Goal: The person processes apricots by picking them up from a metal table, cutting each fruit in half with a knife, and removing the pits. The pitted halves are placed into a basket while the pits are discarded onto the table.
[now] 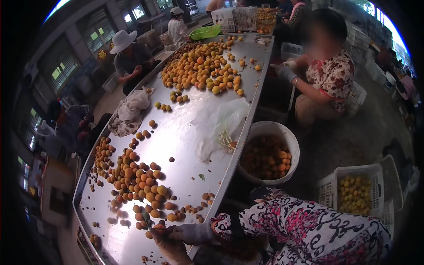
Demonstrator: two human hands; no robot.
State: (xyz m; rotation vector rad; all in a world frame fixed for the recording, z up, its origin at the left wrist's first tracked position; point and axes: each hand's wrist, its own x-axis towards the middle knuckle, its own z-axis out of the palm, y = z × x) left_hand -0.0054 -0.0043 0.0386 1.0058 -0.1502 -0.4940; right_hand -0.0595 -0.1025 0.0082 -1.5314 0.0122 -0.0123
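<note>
Near the bottom, my left hand (171,248) reaches up from the frame edge, brownish, its fingers closed round something dark I cannot make out. My right hand (194,233), in a grey glove below a patterned sleeve (304,225), meets it from the right. Its fingers are pressed together, and whatever they hold is hidden. Beside the fingertips lie a green leaf (146,217) and small round orange fruits (155,213) on the metal table (176,145). More of this fruit spreads up and left in a loose heap (132,176), with small dark bits around it.
A clear plastic sheet (216,123) and a crumpled cloth (129,112) lie mid-table, below a larger fruit heap (198,66). A white bucket (295,152) and a crate (377,176) of fruit stand at the right. Co-workers (329,79) (128,62) sit on both sides.
</note>
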